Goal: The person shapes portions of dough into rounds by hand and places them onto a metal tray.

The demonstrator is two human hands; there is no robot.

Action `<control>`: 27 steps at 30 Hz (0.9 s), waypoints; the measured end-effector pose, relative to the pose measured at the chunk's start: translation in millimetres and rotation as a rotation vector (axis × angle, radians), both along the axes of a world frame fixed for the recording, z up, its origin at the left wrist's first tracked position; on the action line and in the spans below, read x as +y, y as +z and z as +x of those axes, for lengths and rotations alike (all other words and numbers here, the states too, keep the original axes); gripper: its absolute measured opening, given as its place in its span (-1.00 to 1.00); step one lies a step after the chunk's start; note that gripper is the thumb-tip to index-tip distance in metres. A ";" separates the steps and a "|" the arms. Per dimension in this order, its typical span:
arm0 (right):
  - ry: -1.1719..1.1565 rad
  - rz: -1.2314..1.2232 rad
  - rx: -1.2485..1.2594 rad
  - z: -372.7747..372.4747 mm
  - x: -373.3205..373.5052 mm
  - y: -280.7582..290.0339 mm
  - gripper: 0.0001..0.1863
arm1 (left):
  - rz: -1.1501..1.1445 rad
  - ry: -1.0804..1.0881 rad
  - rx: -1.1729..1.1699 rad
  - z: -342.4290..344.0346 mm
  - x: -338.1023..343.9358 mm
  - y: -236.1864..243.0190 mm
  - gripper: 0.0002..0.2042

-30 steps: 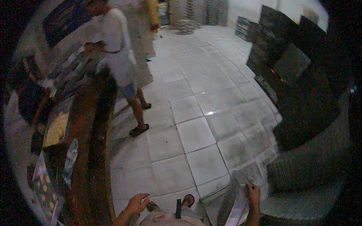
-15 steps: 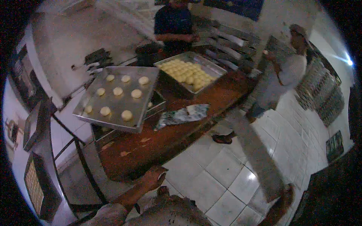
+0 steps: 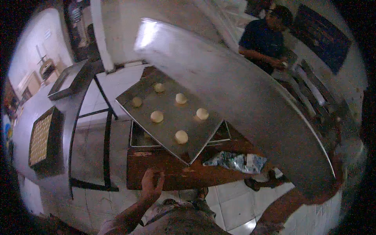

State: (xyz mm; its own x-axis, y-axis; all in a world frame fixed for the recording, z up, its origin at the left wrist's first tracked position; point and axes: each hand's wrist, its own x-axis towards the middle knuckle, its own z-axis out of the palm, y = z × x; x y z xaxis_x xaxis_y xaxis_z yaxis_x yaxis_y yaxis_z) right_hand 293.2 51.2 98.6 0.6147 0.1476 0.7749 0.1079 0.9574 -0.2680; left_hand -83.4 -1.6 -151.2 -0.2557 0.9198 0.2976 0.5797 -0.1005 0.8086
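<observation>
My right hand (image 3: 321,196) grips the edge of a large bare metal tray (image 3: 235,90), which is held up slanting across the view and hides part of the table. Loosely bent and apparently holding nothing, my left hand (image 3: 152,183) hovers at the front edge of a reddish-brown wooden table (image 3: 164,172). Beyond it, a metal baking tray (image 3: 168,129) carries several spaced pale dough balls (image 3: 181,137). The raised tray covers its far right part. Under this baking tray, another tray (image 3: 141,137) shows at the sides. A crumpled shiny plastic bag (image 3: 239,161) lies to its right.
On the left, a metal table (image 3: 72,129) bears a tray of rows of pale pieces (image 3: 41,137) and another shallow tray (image 3: 68,80). A black metal frame (image 3: 105,156) stands beside the wooden table. A person in dark clothes (image 3: 262,41) is at the far right.
The view has turned left. The large metal tray has come up in my right hand, across the right side. My left hand has stayed near the table's front edge.
</observation>
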 end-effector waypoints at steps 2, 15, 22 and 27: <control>0.103 0.025 -0.103 -10.4 67.0 -10.8 -0.73 | -0.007 0.107 -0.156 21.1 5.3 22.4 -0.63; 0.515 0.513 -0.741 -109.9 282.6 -91.8 -0.77 | 0.065 0.303 -0.932 108.2 86.1 63.6 -0.33; 0.397 -0.069 -1.235 -47.5 247.7 -150.5 -0.75 | -0.031 0.385 -0.668 80.7 70.0 11.8 -0.36; 0.196 -0.359 -1.351 -37.5 217.3 -151.6 -0.62 | 0.048 0.332 -0.634 90.8 73.8 0.1 -0.32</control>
State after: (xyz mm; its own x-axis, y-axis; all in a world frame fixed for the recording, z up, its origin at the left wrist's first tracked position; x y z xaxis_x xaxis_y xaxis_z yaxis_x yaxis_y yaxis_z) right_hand 255.8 268.5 -53.0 -0.6145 0.4553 0.6443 0.3490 0.8893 -0.2956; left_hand 7.4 72.2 -151.1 -0.6572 0.7528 0.0373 0.0062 -0.0441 0.9990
